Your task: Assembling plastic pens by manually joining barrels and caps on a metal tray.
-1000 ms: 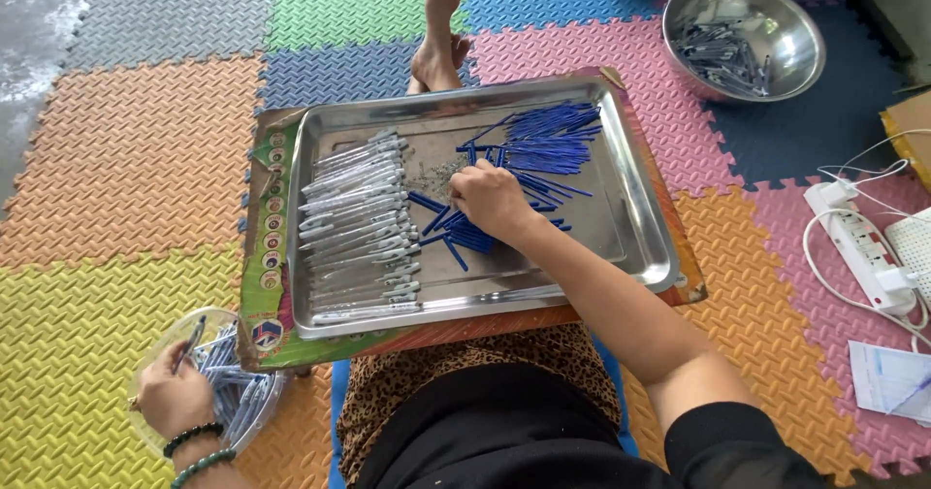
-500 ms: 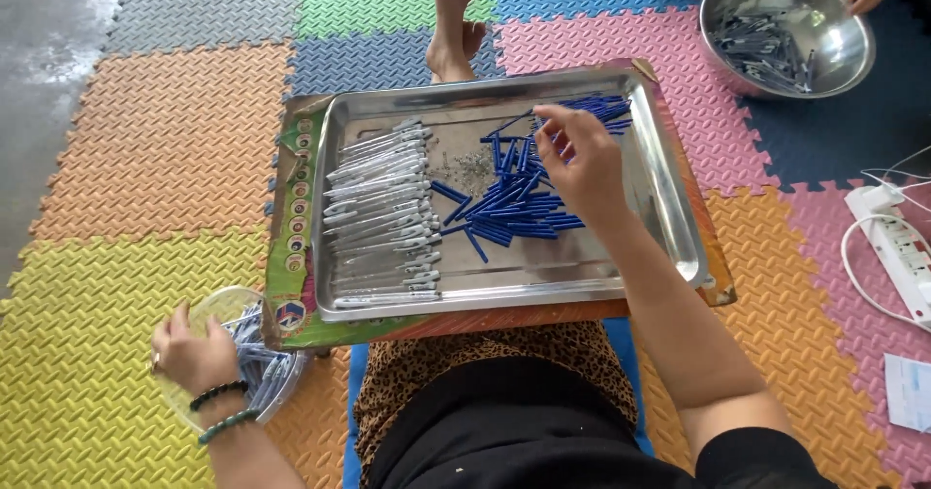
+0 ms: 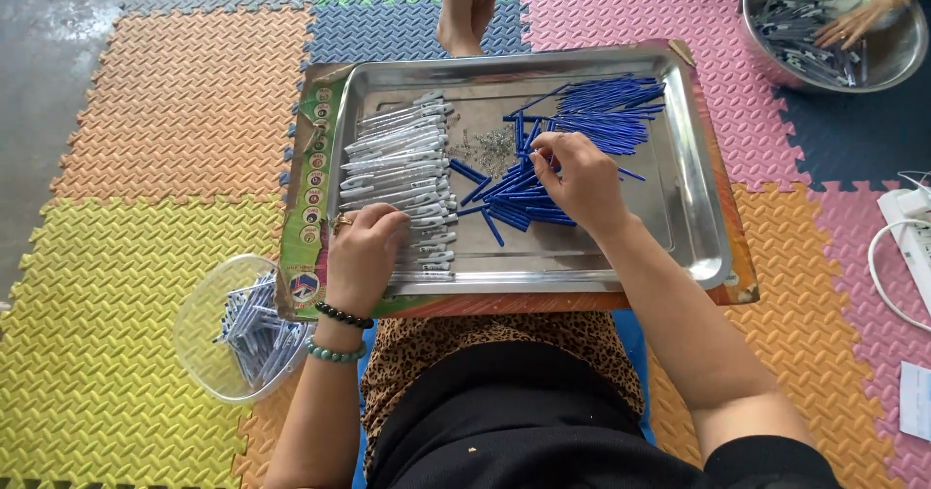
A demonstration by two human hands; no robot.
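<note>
— Steel tray (image 3: 698, 217): where are the hands?
— Left hand (image 3: 364, 256) curled on grey pen barrels (image 3: 402, 174); right hand (image 3: 582, 183) pinches blue refills (image 3: 524, 198) (mid-tray).

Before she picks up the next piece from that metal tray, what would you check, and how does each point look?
1. Right hand over the blue refills: ok, fingertips are on the pile.
2. Left hand at the grey pen barrels: ok, it rests on the row's near end.
3. Each hand actually gripping a piece: cannot tell, fingers hide it.
4. Small springs within reach: ok, a loose cluster lies mid-tray.
5. Metal tray steady: ok, it sits flat on its board.
6. Clear bowl beside the left arm: ok, upright, holding pens.
</note>
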